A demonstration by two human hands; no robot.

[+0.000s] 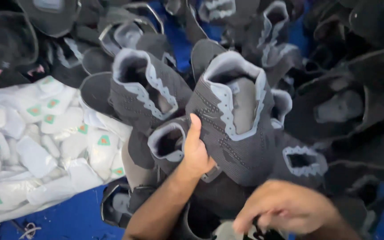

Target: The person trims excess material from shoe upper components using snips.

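— Grey knit everywhere! What do we have in our left hand (195,153)?

— We hold a grey shoe top (234,118) in the middle of the frame. Our thumb lies up along its side, and our other fingers are curled in behind it, so we can't see them.

— What does that shoe top look like?

— Dark grey knit, with a pale grey wavy edge around the hole and a flat grey tongue inside. It stands upright and has no sole.

— And our right hand (285,206)?

— It is low in the frame, to the right. It looks blurry. The fingers bend down and pinch something dark (256,226) at the bottom edge. We can't tell what that thing is.

— What is around our hands?

— A big heap of shoe tops (334,111) like ours fills the top and right of the frame. One more shoe top (145,86) stands just left of ours, touching it.

— And on the left?

— A clear bag (32,195) full of white insoles (63,122) with small green marks. It lies well apart from our hands.

— What is under it all?

— A blue sheet (74,218), showing at the lower left and in gaps at the top.
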